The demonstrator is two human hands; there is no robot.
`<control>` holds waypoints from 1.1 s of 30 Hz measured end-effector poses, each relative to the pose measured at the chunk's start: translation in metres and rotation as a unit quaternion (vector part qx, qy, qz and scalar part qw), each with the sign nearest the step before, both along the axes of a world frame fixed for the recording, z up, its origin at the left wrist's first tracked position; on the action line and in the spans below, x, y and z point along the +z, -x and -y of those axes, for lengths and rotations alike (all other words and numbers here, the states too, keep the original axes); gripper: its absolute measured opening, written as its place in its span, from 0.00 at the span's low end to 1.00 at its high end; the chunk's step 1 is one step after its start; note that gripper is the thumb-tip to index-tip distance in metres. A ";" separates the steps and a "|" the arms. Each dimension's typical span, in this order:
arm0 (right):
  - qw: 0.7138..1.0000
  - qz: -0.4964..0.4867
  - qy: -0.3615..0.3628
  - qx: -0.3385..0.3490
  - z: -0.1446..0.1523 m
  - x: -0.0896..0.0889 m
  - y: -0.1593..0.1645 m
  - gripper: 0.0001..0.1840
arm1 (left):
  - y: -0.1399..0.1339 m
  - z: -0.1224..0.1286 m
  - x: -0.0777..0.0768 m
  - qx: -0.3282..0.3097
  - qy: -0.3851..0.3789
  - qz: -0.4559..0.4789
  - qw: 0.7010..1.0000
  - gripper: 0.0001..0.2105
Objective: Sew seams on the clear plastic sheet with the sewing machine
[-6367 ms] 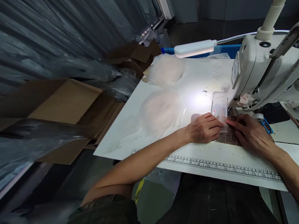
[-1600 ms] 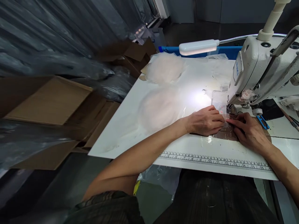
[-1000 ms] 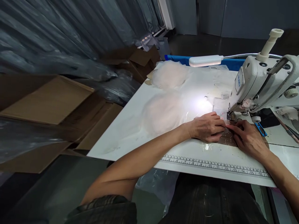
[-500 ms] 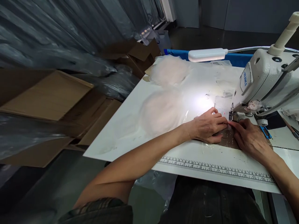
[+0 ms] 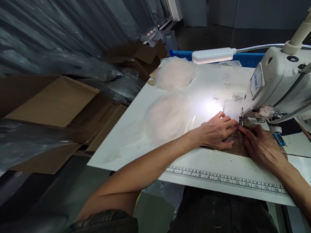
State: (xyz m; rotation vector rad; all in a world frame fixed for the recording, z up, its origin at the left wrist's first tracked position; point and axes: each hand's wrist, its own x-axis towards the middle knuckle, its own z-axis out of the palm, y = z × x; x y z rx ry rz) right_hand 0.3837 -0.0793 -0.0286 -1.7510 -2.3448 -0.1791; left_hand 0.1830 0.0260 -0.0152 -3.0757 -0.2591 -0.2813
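both hands (image 5: 239, 137) press flat, unclenched, on clear plastic piece (image 5: 229, 114) at sewing machine (image 5: 274, 85) needle.

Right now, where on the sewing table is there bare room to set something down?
Bare white table lies at the near left corner, and a strip between the printed ruler and both hands. It is crowded at the presser foot, where left hand and right hand meet.
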 end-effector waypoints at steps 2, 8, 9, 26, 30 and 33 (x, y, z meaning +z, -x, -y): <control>1.000 0.007 0.008 -0.010 -0.001 0.001 0.001 0.23 | -0.001 -0.001 -0.001 0.003 0.000 -0.002 1.000 0.22; 0.998 0.035 0.046 -0.017 -0.004 0.002 0.002 0.23 | -0.002 -0.005 0.001 0.011 0.003 -0.009 1.000 0.24; 0.998 0.032 0.051 -0.016 -0.004 0.002 0.001 0.23 | -0.002 -0.006 0.002 0.011 0.004 -0.010 1.000 0.25; 0.944 -0.296 0.123 -0.077 -0.021 0.019 -0.032 0.24 | -0.001 -0.013 0.003 0.026 0.012 -0.023 0.999 0.28; 0.949 -0.298 0.061 -0.078 -0.011 0.010 -0.028 0.25 | 0.000 -0.012 0.002 0.037 0.016 -0.021 0.999 0.29; 0.948 -0.295 0.055 -0.106 -0.006 0.009 -0.026 0.23 | 0.001 -0.013 0.001 0.041 0.024 -0.016 0.999 0.32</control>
